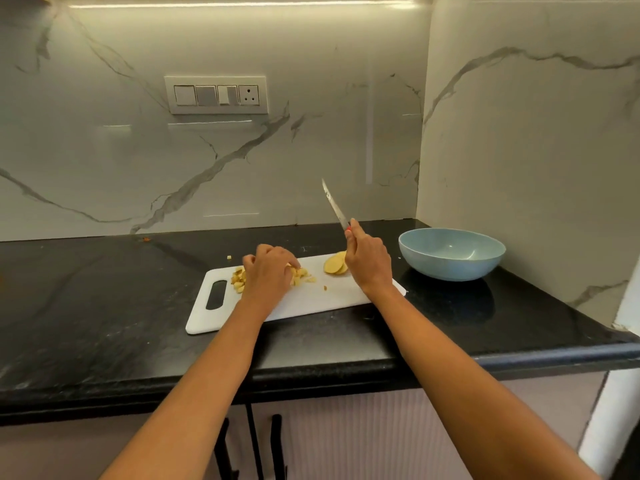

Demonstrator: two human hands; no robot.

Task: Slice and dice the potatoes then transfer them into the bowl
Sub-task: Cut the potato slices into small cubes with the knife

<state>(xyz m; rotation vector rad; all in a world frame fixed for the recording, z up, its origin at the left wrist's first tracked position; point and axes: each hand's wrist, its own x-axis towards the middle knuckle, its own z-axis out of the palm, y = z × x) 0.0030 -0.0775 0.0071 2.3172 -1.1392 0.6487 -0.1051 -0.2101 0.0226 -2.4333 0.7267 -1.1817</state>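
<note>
A white cutting board [311,299] lies on the black counter. Diced potato pieces [239,278] are heaped on its left part, and my left hand [268,271] is cupped over the heap, fingers curled around some pieces. A few potato slices [335,264] lean together at the board's far right. My right hand [367,261] sits just right of the slices and grips a knife [334,204] with its blade pointing up and away, lifted off the board. The light blue bowl [452,254] stands empty to the right of the board.
A stray potato bit [229,257] lies on the black counter [104,306] behind the board. Marble walls close the back and the right side behind the bowl. A switch panel [216,95] is on the back wall. The counter's front edge runs below my forearms.
</note>
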